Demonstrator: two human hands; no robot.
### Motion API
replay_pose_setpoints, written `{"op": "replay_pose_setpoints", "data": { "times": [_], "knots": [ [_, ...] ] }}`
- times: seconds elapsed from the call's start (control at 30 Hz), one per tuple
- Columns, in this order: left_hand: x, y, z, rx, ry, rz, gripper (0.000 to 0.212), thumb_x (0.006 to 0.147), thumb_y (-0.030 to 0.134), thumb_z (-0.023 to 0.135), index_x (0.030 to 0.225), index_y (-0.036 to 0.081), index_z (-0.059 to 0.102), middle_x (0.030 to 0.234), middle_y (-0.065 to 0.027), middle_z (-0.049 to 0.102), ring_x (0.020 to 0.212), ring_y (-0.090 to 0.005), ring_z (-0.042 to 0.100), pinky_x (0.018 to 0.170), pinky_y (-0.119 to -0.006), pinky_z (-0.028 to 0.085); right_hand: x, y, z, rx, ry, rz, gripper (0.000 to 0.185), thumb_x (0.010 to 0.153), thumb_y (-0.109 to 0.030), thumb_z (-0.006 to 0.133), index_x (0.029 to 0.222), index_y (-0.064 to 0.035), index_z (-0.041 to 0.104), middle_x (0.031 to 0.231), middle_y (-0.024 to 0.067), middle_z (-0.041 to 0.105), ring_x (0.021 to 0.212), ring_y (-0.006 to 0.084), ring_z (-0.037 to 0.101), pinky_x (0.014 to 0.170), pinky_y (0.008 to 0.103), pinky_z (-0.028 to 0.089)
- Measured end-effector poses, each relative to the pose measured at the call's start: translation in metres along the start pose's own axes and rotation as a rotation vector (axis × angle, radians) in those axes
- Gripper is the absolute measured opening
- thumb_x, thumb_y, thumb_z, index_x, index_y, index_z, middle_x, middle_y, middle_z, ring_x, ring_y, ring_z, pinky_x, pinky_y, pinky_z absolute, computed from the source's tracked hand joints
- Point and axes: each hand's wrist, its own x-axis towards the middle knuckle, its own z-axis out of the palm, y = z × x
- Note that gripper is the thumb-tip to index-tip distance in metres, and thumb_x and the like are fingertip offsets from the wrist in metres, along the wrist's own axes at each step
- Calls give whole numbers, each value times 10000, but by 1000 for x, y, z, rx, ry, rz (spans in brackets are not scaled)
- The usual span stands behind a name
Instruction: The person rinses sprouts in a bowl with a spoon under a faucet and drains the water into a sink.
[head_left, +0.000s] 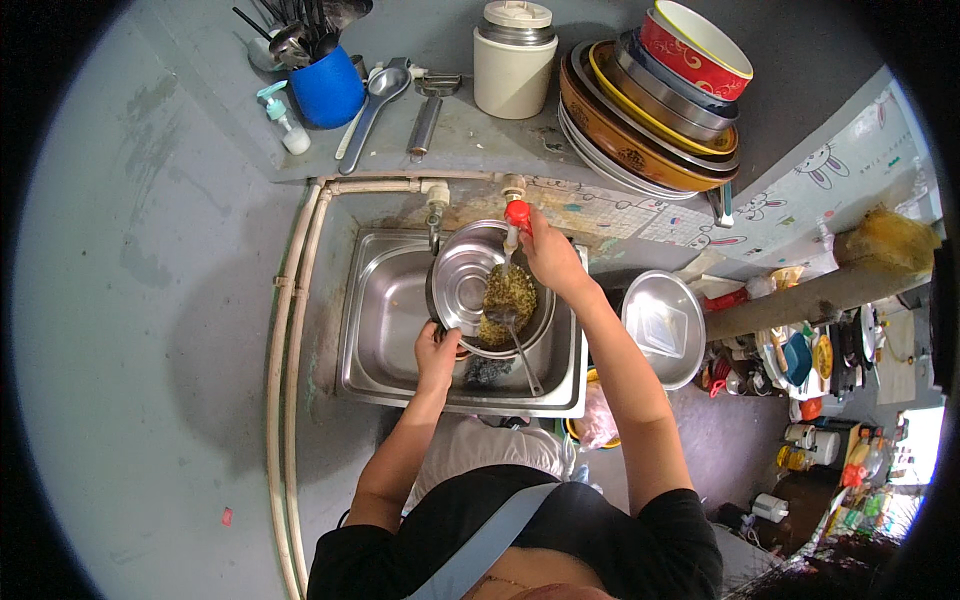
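Observation:
A round stainless steel bowl (459, 289) is held tilted over the sink. My left hand (436, 356) grips its near left rim beside a dark part that looks like a handle. Small green and yellow grains or split beans (510, 296) lie wet along the bowl's right side. Among them rests a metal spoon (523, 356), its handle sticking out over the near rim. My right hand (553, 253) is on the red handle (517, 213) of the far tap. A thin streak that looks like water runs from the spout onto the grains.
The steel sink (375, 315) holds a dark scouring pad (489, 370) below the bowl. Another tap (435, 217) stands left. A steel basin (664, 330) with a clear plastic container sits right. Behind are a blue utensil holder (326, 88), a cream flask (514, 71) and stacked bowls (637, 127).

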Motion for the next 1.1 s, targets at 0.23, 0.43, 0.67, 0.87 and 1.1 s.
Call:
{"op": "replay_pose_setpoints", "data": {
  "times": [0.23,0.43,0.67,0.87,1.1],
  "knots": [
    [1,-1,-1,22,-10,32,131,776,48,570,893,-11,577,776,-31,587,624,-89,548,513,-219,483,-1,6,3,50,-28,39,457,862,-173,475,1234,33,305,751,296,573,718,447,559,643,512,420],
    [0,-1,-2,-2,-14,29,150,771,51,575,905,-15,578,783,-34,590,626,-98,553,523,-227,487,-6,5,2,100,-15,43,450,858,-181,491,1236,-2,325,784,276,584,745,426,566,656,491,431],
    [0,-2,-5,-22,17,-2,159,763,58,587,897,-26,577,784,-43,590,620,-104,553,519,-235,490,-108,24,-7,-126,-258,-11,414,753,-89,559,1161,-62,489,914,177,583,798,353,580,689,421,472],
    [5,-9,-7,12,2,-2,154,764,54,592,894,-28,577,769,-43,586,607,-101,549,500,-227,480,-163,11,-6,-151,-286,-208,521,664,-33,586,1172,-113,502,825,90,511,799,285,566,701,366,478],
    [2,-7,1,-15,-11,5,111,769,26,577,871,-19,572,743,-36,579,595,-92,545,487,-219,467,-159,17,17,-97,-145,-441,320,688,-80,618,1007,-76,593,853,88,550,776,270,567,692,369,468]
  ]
}}
